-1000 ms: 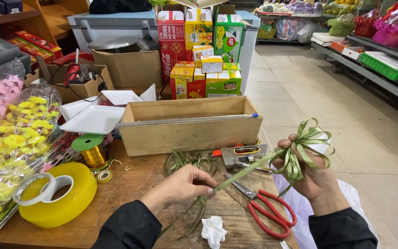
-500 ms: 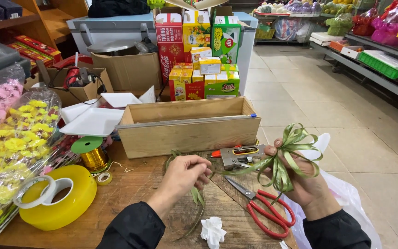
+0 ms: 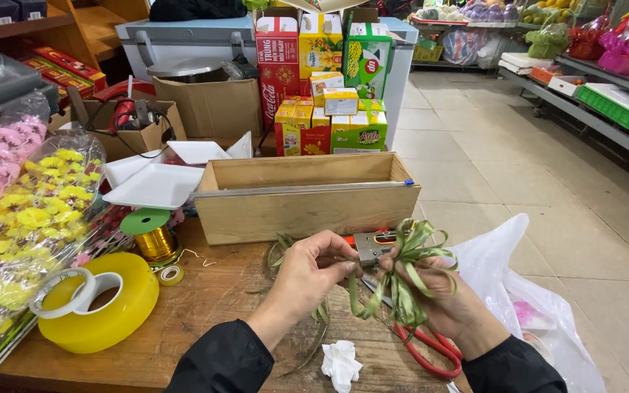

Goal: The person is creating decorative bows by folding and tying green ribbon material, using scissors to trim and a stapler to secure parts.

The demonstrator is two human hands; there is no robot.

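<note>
left hand (image 3: 314,266): you had it pinched narrow on the green strand right at the bow's left edge, thumb and forefinger closed on it, just in front of the wooden box (image 3: 303,200)

right hand (image 3: 449,306): fingers were curled tight round the base of the ribbon bow (image 3: 409,273), gripping the gathered middle, in front of the box's right corner

ribbon bow: green-and-cream loops fanned up out of your right fist, off the bench, between the box and your chest

how to do it well: honestly, I'd say the trick here was keeping the right-hand pinch dead firm on the centre while the left teased one strand at a time, so the loops didn't slide out uneven

stapler (image 3: 373,244): sat touching the box front, just behind the bow, easy reach

red scissors (image 3: 431,346): lay under your right wrist, nearer you than the box, blades partly hidden

risk: loose tails hung down toward the scissors, could've snagged

yellow tape roll (image 3: 100,302): well left of the box

gold wire spool (image 3: 151,236): by the box's left corner
</note>
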